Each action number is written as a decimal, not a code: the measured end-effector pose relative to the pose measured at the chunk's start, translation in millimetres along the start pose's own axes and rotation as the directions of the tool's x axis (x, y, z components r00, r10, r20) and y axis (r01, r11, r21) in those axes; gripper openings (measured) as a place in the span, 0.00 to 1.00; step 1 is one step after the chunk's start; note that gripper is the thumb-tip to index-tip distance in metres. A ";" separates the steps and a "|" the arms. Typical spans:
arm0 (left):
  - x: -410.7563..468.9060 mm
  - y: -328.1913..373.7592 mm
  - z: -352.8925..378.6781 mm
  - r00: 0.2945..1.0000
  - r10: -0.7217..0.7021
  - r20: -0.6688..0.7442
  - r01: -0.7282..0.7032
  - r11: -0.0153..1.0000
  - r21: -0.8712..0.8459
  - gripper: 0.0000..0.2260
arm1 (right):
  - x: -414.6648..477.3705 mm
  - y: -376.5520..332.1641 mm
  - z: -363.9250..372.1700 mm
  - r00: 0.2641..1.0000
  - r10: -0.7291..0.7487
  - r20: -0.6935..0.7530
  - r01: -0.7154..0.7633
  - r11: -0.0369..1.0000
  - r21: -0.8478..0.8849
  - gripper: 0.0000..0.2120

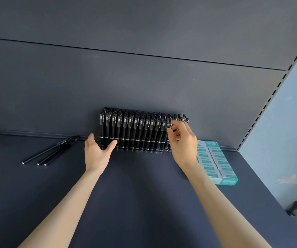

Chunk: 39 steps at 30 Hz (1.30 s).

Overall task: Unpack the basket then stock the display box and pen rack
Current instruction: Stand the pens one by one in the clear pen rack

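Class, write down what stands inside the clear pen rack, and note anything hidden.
Rows of black pens stand upright in the pen rack. The right hand, pinching one pen, covers its right end, so those slots cannot be checked.

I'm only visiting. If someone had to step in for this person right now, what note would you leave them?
Left hand: open, fingers against the left end of the pen rack.
Right hand: pinches a pen at the rack's right end.
Things: the rack stands at the back of the shelf, nearly full of black pens. Loose pens lie to its left, and the display box of erasers sits to its right. The basket is out of view.
Done: the box looks stocked and the rack mostly filled.
Left: seat this pen, then probably rack the loose pens.
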<state>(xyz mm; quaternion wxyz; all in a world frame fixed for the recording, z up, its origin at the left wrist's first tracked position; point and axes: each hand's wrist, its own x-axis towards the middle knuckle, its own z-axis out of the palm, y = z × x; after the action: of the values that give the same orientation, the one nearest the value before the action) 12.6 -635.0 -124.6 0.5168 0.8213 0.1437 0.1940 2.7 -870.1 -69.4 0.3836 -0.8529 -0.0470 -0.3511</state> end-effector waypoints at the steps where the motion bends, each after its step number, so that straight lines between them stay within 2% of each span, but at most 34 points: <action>1: -2.7 -1.2 -4.6 1.000 0.017 -0.011 -0.017 1.000 0.021 0.36 | -4.2 -3.5 1.0 1.000 -0.008 0.008 0.008 1.000 0.016 0.08; 4: -11.0 -6.7 -24.4 0.997 0.069 -0.039 -0.066 0.994 0.084 0.26 | -19.0 -16.6 11.5 0.996 -0.030 0.080 0.026 0.998 0.054 0.07; 8: -15.1 -18.2 -63.2 0.991 0.130 -0.041 -0.119 0.972 0.201 0.16 | -37.4 -42.0 40.9 0.964 -0.031 0.266 0.012 0.997 0.070 0.07; 13: 2.4 -37.7 -113.5 0.987 0.136 -0.081 -0.109 0.955 0.276 0.14 | -58.1 -81.9 90.8 0.917 -0.038 0.396 0.013 0.998 0.066 0.08; 17: 28.9 -63.9 -146.3 0.993 0.117 -0.010 -0.102 0.897 0.430 0.17 | -73.7 -113.1 140.0 0.892 -0.009 0.453 0.006 1.000 0.010 0.08; 23: 71.3 -96.0 -173.7 0.951 0.156 0.265 -0.275 0.818 0.506 0.24 | -90.7 -155.0 211.4 0.875 0.121 0.469 -0.078 0.991 -0.109 0.10; 30: 104.1 -103.2 -192.4 0.856 0.214 0.470 -0.412 0.831 0.373 0.18 | -84.6 -179.3 259.6 0.867 0.295 0.402 -0.214 0.948 -0.234 0.18; 34: 119.4 -108.0 -198.1 0.840 0.225 0.493 -0.415 0.852 0.320 0.15 | -75.4 -183.1 279.1 0.844 0.386 0.372 -0.285 0.911 -0.298 0.22; 39: 127.1 -107.8 -195.4 0.858 0.174 0.484 -0.384 0.843 0.377 0.18 | -71.3 -181.8 277.2 0.804 0.449 0.389 -0.392 0.893 -0.221 0.21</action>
<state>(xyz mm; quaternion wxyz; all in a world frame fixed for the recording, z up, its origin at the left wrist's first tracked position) 29.8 -378.8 -124.1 0.2906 0.9542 -0.0565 0.0428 41.8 -538.6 -129.0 0.3755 -0.9210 0.0828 -0.0625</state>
